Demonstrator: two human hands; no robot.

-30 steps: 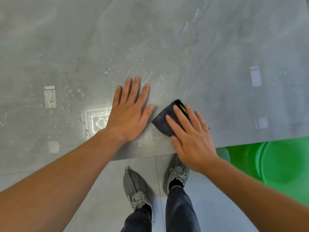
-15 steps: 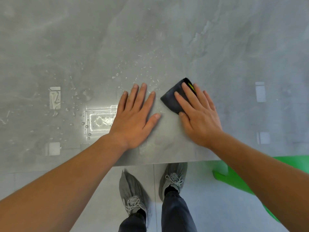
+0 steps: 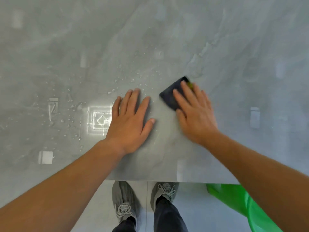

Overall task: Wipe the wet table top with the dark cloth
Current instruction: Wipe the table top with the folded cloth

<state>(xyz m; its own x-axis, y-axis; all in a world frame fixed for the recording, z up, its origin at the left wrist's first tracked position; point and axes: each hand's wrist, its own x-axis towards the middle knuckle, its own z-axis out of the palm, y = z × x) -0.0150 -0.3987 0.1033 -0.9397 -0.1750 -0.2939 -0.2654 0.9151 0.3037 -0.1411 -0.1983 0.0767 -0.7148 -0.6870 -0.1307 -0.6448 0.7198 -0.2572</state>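
A small folded dark cloth (image 3: 170, 96) with a yellow-green tag lies on the grey stone-look table top (image 3: 184, 39). My right hand (image 3: 194, 113) presses flat on the cloth with straight fingers, covering its right part. To the cloth's left, my left hand (image 3: 132, 121) rests flat on the table, fingers spread, holding nothing. Water droplets (image 3: 133, 76) are scattered beyond and to the left of my left hand.
The table's near edge (image 3: 167, 180) runs just in front of my feet (image 3: 143, 203), which stand on a pale floor. A green plastic tub (image 3: 234, 200) sits on the floor at the lower right. Ceiling lights reflect as bright patches (image 3: 98, 120) on the wet surface.
My right hand has slid the cloth away from the table edge, further onto the table. My left hand has stayed flat in place. The view has shifted so less of the green tub shows.
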